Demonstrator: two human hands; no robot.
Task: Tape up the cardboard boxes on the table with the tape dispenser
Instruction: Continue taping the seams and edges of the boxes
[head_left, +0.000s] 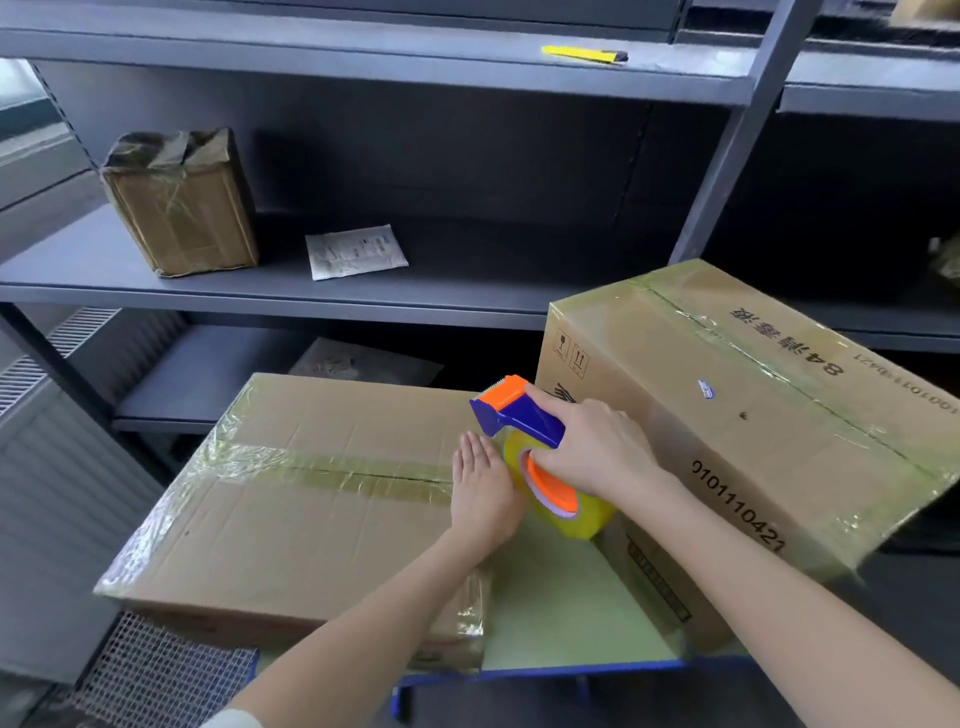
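Beyond the hands, grey shelving (363, 291); beneath them, a pale green worktop (561, 597). Pressing the left hand (483, 488), fingers (475, 452) straight, onto the seam tape (353, 475) of the flat box (311, 530), probably to bed its end down. Gripping the tape dispenser (519, 415) in the right hand (597, 452), just beside the left, near the taller box (727, 415).

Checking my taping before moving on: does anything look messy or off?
Yes, the tape along the centre seam of the flat cardboard box bunches and wrinkles at the left edge instead of lying smooth.
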